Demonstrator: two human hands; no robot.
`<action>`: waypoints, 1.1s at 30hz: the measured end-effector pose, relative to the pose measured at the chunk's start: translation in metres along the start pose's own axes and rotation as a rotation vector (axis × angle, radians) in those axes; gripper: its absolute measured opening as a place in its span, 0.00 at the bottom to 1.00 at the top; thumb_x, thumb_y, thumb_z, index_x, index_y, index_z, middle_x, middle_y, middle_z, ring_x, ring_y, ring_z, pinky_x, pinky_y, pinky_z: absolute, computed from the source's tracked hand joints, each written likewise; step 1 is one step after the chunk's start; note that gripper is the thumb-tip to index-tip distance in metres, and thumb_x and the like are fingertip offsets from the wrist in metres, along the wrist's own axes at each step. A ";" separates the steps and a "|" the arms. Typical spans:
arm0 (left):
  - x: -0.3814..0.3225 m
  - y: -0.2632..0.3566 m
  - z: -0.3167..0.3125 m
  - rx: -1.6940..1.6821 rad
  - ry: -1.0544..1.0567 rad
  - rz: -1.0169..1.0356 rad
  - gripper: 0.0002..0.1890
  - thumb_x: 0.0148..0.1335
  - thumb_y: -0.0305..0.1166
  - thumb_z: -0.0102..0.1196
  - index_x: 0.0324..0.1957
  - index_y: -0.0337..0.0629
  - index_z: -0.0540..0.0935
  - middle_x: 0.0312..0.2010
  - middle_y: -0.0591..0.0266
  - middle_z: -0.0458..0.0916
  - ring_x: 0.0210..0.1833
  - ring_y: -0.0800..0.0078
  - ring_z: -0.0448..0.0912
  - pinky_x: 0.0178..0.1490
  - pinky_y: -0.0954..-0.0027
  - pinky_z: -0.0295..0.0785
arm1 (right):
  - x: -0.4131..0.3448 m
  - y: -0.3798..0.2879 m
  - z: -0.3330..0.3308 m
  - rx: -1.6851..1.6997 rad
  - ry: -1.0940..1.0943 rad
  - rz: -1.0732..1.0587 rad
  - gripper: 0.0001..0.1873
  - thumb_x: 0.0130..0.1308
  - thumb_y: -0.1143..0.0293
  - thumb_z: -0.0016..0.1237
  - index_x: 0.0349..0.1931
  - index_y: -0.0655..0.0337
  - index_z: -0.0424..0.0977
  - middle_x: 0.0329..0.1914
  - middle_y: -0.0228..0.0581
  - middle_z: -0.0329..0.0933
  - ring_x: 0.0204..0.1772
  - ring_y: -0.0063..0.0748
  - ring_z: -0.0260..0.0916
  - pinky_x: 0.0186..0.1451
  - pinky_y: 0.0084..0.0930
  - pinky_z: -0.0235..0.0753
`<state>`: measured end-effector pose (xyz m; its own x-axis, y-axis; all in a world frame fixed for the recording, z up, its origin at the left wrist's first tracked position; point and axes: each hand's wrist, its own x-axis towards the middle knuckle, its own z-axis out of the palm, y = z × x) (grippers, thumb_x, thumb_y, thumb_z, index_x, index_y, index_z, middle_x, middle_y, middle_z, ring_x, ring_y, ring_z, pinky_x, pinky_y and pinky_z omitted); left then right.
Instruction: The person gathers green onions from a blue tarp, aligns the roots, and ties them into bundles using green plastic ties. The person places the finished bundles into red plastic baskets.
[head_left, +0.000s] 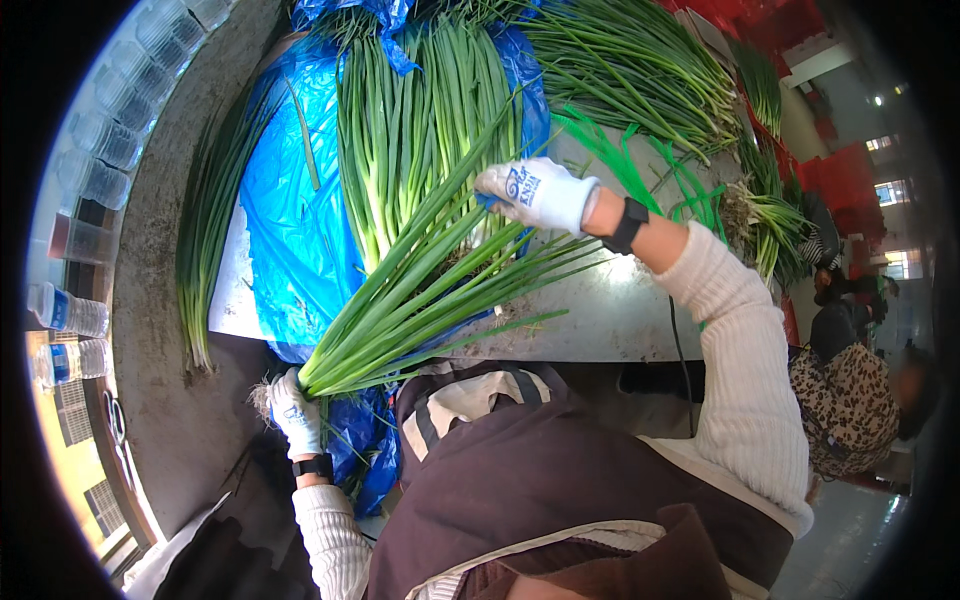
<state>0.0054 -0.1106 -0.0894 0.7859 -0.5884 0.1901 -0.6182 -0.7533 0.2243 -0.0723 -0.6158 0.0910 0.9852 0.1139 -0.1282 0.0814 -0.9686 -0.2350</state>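
In a white work glove, my left hand (294, 412) grips a bunch of green onions (390, 319) close to its roots. The leaves of that bunch fan out up and to the right across the table. My right hand (525, 191), also gloved, is at the upper leaves, its fingers curled; whether it pinches a leaf I cannot tell. Beyond it, a thick row of green onions (397, 142) lies on a blue plastic sheet (300, 225). Another small bunch of green onions (196, 300) rests at the left with its roots towards me.
A large heap of green onions (637, 67) lies at the back right beside green netting (611, 154). Along the left window ledge stand several clear plastic containers (97, 176), bottles (75, 311) and scissors (116, 424). Other people (844, 397) are at the far right.
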 end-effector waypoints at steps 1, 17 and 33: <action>0.000 0.000 0.000 -0.006 -0.024 -0.015 0.30 0.42 0.26 0.64 0.52 0.40 0.72 0.43 0.50 0.77 0.50 0.49 0.73 0.59 0.51 0.66 | -0.008 -0.006 -0.004 -0.017 -0.041 0.026 0.10 0.62 0.65 0.49 0.43 0.54 0.73 0.39 0.44 0.78 0.41 0.48 0.78 0.40 0.43 0.77; -0.006 -0.002 0.003 0.005 -0.017 -0.034 0.29 0.43 0.27 0.64 0.52 0.40 0.73 0.44 0.50 0.77 0.52 0.49 0.73 0.62 0.51 0.65 | -0.009 0.090 0.002 0.978 0.036 0.729 0.11 0.62 0.67 0.53 0.39 0.66 0.75 0.27 0.34 0.78 0.22 0.21 0.72 0.23 0.19 0.72; -0.001 0.008 -0.007 0.007 0.044 -0.010 0.30 0.40 0.26 0.65 0.50 0.39 0.74 0.43 0.51 0.78 0.49 0.51 0.75 0.61 0.51 0.66 | 0.038 0.072 0.032 0.741 -0.520 0.561 0.18 0.63 0.52 0.51 0.34 0.60 0.80 0.26 0.32 0.78 0.20 0.21 0.68 0.23 0.22 0.69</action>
<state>-0.0004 -0.1138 -0.0811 0.7906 -0.5678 0.2295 -0.6104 -0.7611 0.2197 -0.0339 -0.6738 0.0389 0.6531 -0.0570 -0.7551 -0.6492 -0.5555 -0.5196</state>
